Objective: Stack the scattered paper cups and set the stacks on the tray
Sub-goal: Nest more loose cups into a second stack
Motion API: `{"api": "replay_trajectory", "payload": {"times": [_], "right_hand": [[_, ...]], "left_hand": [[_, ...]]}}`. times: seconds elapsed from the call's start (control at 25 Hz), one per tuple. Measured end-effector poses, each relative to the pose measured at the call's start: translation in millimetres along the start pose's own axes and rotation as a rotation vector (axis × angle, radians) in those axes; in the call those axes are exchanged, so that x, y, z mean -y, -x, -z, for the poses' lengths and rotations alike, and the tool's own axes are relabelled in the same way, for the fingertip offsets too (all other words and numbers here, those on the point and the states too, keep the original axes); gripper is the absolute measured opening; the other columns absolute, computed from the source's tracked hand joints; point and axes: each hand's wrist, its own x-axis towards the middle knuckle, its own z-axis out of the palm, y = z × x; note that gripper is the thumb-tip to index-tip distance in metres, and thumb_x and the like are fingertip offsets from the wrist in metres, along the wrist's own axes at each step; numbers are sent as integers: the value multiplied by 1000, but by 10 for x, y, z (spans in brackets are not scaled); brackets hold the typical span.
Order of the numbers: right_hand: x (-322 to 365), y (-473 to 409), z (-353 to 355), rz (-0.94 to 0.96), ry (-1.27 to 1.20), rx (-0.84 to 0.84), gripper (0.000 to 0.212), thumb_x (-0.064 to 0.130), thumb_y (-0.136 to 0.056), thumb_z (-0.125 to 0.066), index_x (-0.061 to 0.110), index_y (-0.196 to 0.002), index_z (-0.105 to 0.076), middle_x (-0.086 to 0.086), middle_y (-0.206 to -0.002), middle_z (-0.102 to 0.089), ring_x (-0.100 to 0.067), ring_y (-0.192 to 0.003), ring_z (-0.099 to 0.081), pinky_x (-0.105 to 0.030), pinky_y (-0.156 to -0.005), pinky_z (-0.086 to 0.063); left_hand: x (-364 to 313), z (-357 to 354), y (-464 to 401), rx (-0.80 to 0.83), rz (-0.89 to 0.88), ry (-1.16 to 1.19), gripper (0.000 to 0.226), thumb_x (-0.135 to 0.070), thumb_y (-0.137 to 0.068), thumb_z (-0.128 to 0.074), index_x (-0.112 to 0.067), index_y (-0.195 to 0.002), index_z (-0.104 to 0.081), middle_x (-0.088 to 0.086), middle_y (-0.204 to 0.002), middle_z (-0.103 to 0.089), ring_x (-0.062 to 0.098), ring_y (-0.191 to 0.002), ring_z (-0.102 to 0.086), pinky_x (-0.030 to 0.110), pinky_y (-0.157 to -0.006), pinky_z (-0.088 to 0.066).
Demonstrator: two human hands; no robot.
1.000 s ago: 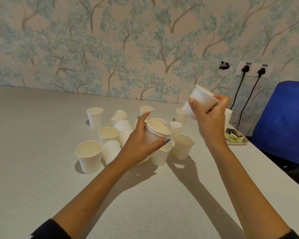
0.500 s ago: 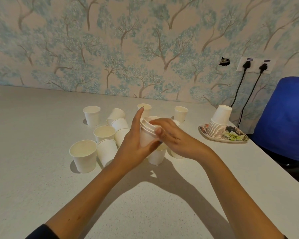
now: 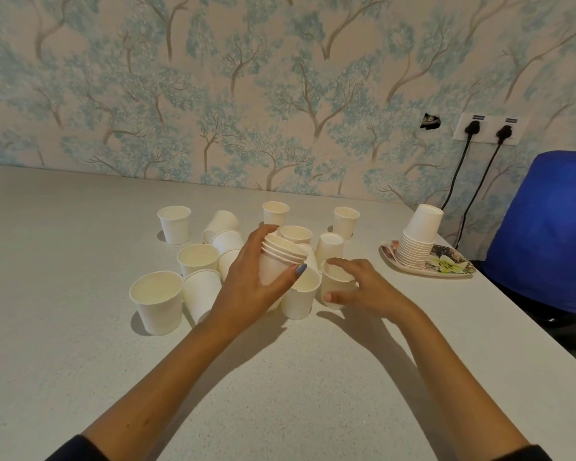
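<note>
I am in the middle of building a stack. My left hand [image 3: 246,287] grips a short stack of cups [image 3: 280,261], fingers curled round its far side and thumb across the front, holding it tilted just above the table [image 3: 80,361]. My right hand [image 3: 366,287] is closing on a single cup [image 3: 336,284] that stands upright just right of my left thumb; my fingertips rest on its rim and my thumb lies against its lower wall, so I judge it grasped though not lifted.

More loose cups lie beyond and to the left of my left fingers, some upright, some on their sides. The tray [image 3: 453,267] sits well to the right of my right hand, already carrying a tall upside-down stack [image 3: 418,237].

Next I should lift this cup clear, bring it over the open mouth of the stack and seat it straight inside. The neighbouring cup [image 3: 300,294] touches my left hand, so I must lift without knocking it.
</note>
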Motion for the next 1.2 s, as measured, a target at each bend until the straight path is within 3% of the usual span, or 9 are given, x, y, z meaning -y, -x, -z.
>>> {"api": "replay_trajectory", "payload": {"times": [0.16,0.28,0.36,0.52,0.64,0.76,0.92,1.04,1.2], "right_hand": [[-37,-93,-141,25,-41,-280,35,41,-90,-59,28,-122,-60,-7,-131,-48,-27,-116,-50,-39,-97,-44],[22,-74,2,99,-146,-531,30,38,-94,-53,13,-99,-68,-15,-107,-61,-20,-87,-59,-31,-71,-48],[162,6,139,184,-344,-631,31,42,-96,-47,18,-90,-65,-10,-95,-64,-19,-83,-59,-36,-67,-52],[507,180,241,372,-576,-510,19,50,-93,-45,44,-89,-62,14,-93,-66,-10,-94,-64,-30,-69,-58],[611,227,176,453,-400,-400,27,51,-91,-44,31,-93,-63,-1,-94,-63,-19,-92,-61,-42,-73,-57],[655,225,95,490,-282,-316,32,48,-92,-40,22,-89,-59,-4,-89,-57,-18,-86,-55,-46,-75,-51],[764,232,-95,488,-230,-130,23,53,-91,-34,41,-86,-53,11,-94,-51,-3,-93,-50,-25,-82,-39],[774,235,-172,453,-196,-98,26,58,-90,-29,50,-105,-49,8,-120,-50,-9,-119,-43,-36,-104,-34],[669,249,14,318,-9,-149,45,64,-76,-56,48,-118,-52,8,-128,-40,-16,-125,-32,-37,-102,-29]], "left_hand": [[-3,-12,9,32,-19,-26,62,-73,-72,-57,-69,-121,-20,-55,-116,-33,-25,-110,-39,1,-71,-37],[61,-14,-5,41,-37,-27,68,-71,-73,-58,-61,-130,-23,-44,-126,-37,-17,-114,-42,10,-83,-38],[103,-13,-19,49,-38,-36,73,-73,-73,-58,-59,-134,-21,-43,-128,-35,-18,-114,-41,13,-85,-37],[138,-22,-20,54,-42,-63,84,-76,-72,-57,-59,-140,-11,-45,-132,-27,-25,-113,-33,22,-91,-36],[137,-9,-20,45,-66,-85,96,-77,-71,-57,-56,-143,2,-58,-123,-19,-34,-108,-28,12,-86,-33],[154,-2,-35,50,-66,-66,102,-75,-70,-60,-54,-143,9,-42,-135,-29,-17,-116,-40,15,-88,-37],[165,14,-22,61,-118,-109,87,-71,-77,-55,-55,-144,-1,-42,-136,-25,-26,-117,-30,8,-88,-30],[178,71,-34,-13,-115,-117,71,-67,-80,-54,-54,-140,-18,-26,-128,-39,-23,-111,-37,6,-81,-32],[193,164,-76,-89,-64,-116,62,-64,-79,-59,-55,-130,-25,-27,-125,-40,-19,-107,-43,3,-77,-33]]}}
